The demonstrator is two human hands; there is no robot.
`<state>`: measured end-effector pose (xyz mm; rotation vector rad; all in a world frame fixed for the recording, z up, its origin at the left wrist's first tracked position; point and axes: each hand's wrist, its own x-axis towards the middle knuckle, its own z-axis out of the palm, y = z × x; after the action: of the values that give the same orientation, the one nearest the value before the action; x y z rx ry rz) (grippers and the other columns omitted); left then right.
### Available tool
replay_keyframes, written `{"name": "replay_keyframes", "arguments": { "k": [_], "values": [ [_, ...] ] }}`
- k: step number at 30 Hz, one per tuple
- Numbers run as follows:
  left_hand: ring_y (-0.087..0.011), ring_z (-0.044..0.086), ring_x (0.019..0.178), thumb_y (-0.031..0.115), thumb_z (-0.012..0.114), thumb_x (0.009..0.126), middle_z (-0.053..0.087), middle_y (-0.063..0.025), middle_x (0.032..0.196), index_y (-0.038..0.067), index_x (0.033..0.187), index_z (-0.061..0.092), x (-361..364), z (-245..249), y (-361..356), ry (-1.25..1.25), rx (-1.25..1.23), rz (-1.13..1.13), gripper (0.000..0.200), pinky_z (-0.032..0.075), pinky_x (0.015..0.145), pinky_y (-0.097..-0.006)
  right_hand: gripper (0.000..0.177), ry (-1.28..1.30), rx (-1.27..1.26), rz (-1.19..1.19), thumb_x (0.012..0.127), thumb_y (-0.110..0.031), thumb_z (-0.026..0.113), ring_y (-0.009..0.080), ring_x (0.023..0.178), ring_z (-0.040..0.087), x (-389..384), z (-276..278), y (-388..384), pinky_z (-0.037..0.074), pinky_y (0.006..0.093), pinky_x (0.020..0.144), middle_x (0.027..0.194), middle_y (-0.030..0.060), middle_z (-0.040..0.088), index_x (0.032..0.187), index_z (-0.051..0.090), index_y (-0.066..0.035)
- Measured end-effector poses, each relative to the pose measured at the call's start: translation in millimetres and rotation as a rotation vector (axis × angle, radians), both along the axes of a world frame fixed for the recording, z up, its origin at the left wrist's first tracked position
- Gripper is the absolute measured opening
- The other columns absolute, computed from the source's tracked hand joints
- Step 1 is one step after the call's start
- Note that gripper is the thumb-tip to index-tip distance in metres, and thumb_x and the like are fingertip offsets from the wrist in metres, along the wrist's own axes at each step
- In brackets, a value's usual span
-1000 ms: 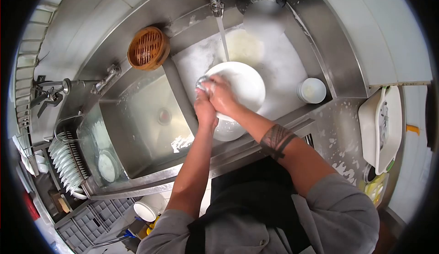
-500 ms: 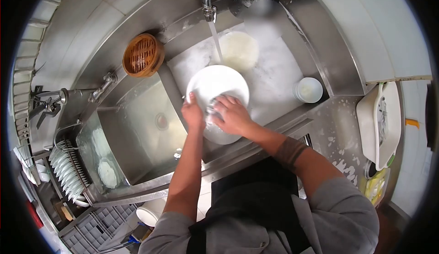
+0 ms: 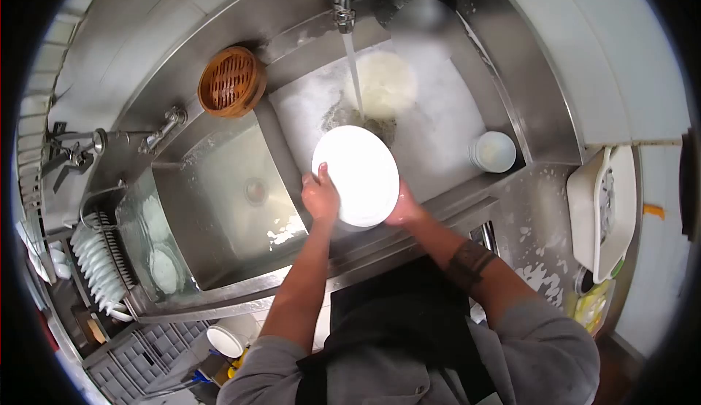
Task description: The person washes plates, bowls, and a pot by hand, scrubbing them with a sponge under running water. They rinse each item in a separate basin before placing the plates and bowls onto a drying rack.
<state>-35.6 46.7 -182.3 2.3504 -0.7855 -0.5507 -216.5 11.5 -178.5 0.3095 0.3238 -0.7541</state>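
A white plate point(image 3: 356, 175) is tilted up over the near edge of the soapy sink basin, its bright face toward me. My left hand point(image 3: 320, 195) is closed on its left rim, with the thumb on the face. My right hand point(image 3: 406, 206) is at the lower right rim, its fingers hidden behind the plate. Whatever that hand holds against the underside is out of sight. Beyond the plate, water runs from the tap point(image 3: 344, 17) into the foamy basin point(image 3: 438, 124). A pale round item point(image 3: 387, 84) sits in the suds.
A bamboo steamer point(image 3: 232, 82) rests on the ledge between basins. Stacked white bowls point(image 3: 493, 152) stand at the right corner. The left basin point(image 3: 219, 208) holds shallow water. Plates point(image 3: 98, 266) fill a rack at far left; a white tub point(image 3: 602, 211) stands on the right counter.
My right hand has moved from the plate's face, where it pressed a silvery scourer, to behind its right rim. The plate has tilted up and shifted slightly toward me.
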Motion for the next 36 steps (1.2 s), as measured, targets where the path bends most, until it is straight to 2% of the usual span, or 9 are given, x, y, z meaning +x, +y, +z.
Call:
{"name": "replay_keyframes", "arguments": {
  "k": [3, 6, 9, 14, 21, 26, 31, 34, 36],
  "values": [
    [-0.0485, 0.066, 0.093, 0.033, 0.067, 0.102, 0.068, -0.0311, 0.096, -0.006, 0.119, 0.058, 4, -49, 30, 0.014, 0.027, 0.015, 0.043, 0.051, 0.085, -0.0536, 0.069, 0.869, -0.375, 0.329, 0.095, -0.014, 0.077, 0.0349, 0.119, 0.067, -22, 30, -55, 0.058, 0.0484, 0.097, 0.133, 0.022, 0.064, 0.153, 0.042, 0.002],
    [-0.0448, 0.056, 0.121, 0.008, 0.071, 0.09, 0.06, -0.0287, 0.128, -0.003, 0.125, 0.061, -8, -43, 17, -0.286, 0.015, -0.208, 0.038, 0.043, 0.106, -0.0511, 0.071, 1.124, -0.625, 0.454, 0.077, -0.006, 0.083, 0.0306, 0.105, 0.07, -26, -56, -70, 0.059, 0.0429, 0.087, 0.118, 0.0199, 0.068, 0.14, 0.053, 0.007],
    [-0.0401, 0.061, 0.11, 0.007, 0.069, 0.088, 0.061, -0.0266, 0.117, -0.002, 0.127, 0.059, -7, -82, -59, -0.293, -0.403, -0.465, 0.041, 0.05, 0.093, -0.0492, 0.074, 1.379, -0.715, 0.553, 0.07, -0.008, 0.081, 0.0295, 0.1, 0.07, -14, -56, -61, 0.057, 0.0408, 0.088, 0.118, 0.0215, 0.07, 0.138, 0.055, 0.007],
    [-0.0265, 0.062, 0.092, 0.018, 0.068, 0.091, 0.066, -0.0135, 0.116, 0.004, 0.126, 0.061, -59, -95, -222, 1.257, 0.006, 0.373, 0.038, 0.049, 0.069, -0.0402, 0.065, 1.741, -1.087, 0.761, 0.082, -0.021, 0.08, 0.0322, 0.104, 0.073, -20, -55, -66, 0.056, 0.0426, 0.09, 0.111, 0.0238, 0.072, 0.138, 0.056, 0.003],
    [-0.0269, 0.064, 0.098, 0.026, 0.071, 0.094, 0.066, -0.0085, 0.117, 0.012, 0.131, 0.06, -72, -130, -275, 1.483, -0.194, 0.861, 0.041, 0.048, 0.071, -0.0412, 0.047, 1.906, -1.338, -0.247, 0.091, -0.028, 0.075, 0.0379, 0.098, 0.073, -73, 119, -244, 0.056, 0.0466, 0.086, 0.105, 0.0238, 0.072, 0.127, 0.059, -0.001],
    [-0.0279, 0.066, 0.099, 0.023, 0.072, 0.096, 0.067, -0.0093, 0.121, 0.012, 0.132, 0.061, -82, -126, -282, 1.275, -0.468, 1.038, 0.039, 0.052, 0.078, -0.0448, 0.047, 2.143, -1.737, 0.014, 0.09, -0.029, 0.073, 0.0408, 0.117, 0.065, -33, 183, -377, 0.052, 0.0519, 0.097, 0.117, 0.0266, 0.07, 0.125, 0.059, 0.0],
    [-0.0308, 0.068, 0.091, 0.016, 0.069, 0.096, 0.067, -0.0138, 0.112, 0.007, 0.12, 0.065, -43, -111, -290, 1.17, -0.206, 0.625, 0.026, 0.056, 0.073, -0.0439, 0.051, 2.522, -2.15, 0.451, 0.09, -0.024, 0.071, 0.0409, 0.111, 0.067, -15, 75, -458, 0.054, 0.051, 0.099, 0.109, 0.0252, 0.071, 0.134, 0.058, -0.003],
    [-0.0337, 0.068, 0.083, 0.011, 0.068, 0.093, 0.066, -0.0163, 0.103, 0.003, 0.111, 0.065, 16, -189, -286, 0.898, -0.47, -0.114, 0.02, 0.058, 0.066, -0.0458, 0.05, 2.205, -2.048, 0.986, 0.09, -0.021, 0.069, 0.0346, 0.104, 0.07, 9, 83, -483, 0.056, 0.0479, 0.095, 0.104, 0.0223, 0.073, 0.135, 0.06, -0.002],
    [-0.0344, 0.067, 0.076, -0.002, 0.063, 0.084, 0.063, -0.0173, 0.095, -0.003, 0.103, 0.062, 18, -86, -290, 1.328, -0.346, 0.417, 0.019, 0.06, 0.062, -0.0507, 0.048, 1.872, -1.565, 0.706, 0.089, -0.019, 0.068, 0.0282, 0.096, 0.072, 12, 131, -450, 0.057, 0.0434, 0.089, 0.1, 0.0189, 0.075, 0.133, 0.063, -0.001]
  ]
}}
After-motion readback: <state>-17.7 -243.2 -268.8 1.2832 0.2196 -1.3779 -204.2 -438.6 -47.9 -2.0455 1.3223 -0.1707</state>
